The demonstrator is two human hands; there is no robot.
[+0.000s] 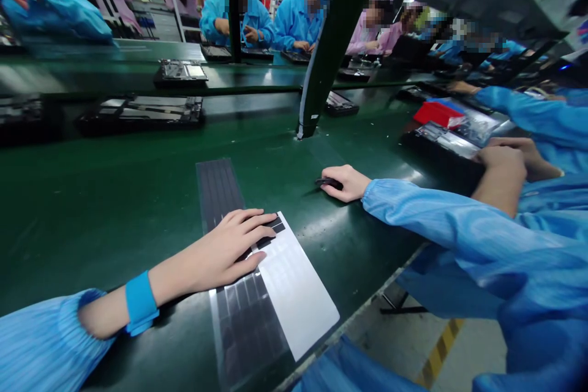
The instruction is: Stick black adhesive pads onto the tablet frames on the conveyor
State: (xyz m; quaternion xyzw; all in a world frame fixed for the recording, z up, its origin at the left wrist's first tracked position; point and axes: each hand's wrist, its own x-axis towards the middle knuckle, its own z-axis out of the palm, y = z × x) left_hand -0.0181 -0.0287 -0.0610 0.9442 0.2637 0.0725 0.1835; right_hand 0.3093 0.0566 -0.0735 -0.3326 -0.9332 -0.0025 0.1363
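Note:
My left hand (232, 245) lies flat with its fingers stretched out on a long sheet (294, 294) at the near edge of the green belt (114, 196). The sheet has a white backing and rows of black strips (220, 190); my fingertips rest on strips near its middle. A blue wrist band (140, 303) is on my left wrist. My right hand (346, 182) is closed further right on the belt, pinching a small black piece (328, 182) that touches the belt surface.
A black post (321, 61) rises from the belt just beyond my hands. Black laptop-like units (142, 113) sit on the far lanes. At the right, a co-worker's hand (503, 162) rests on a unit beside a red box (436, 113). Other people in blue coats work opposite.

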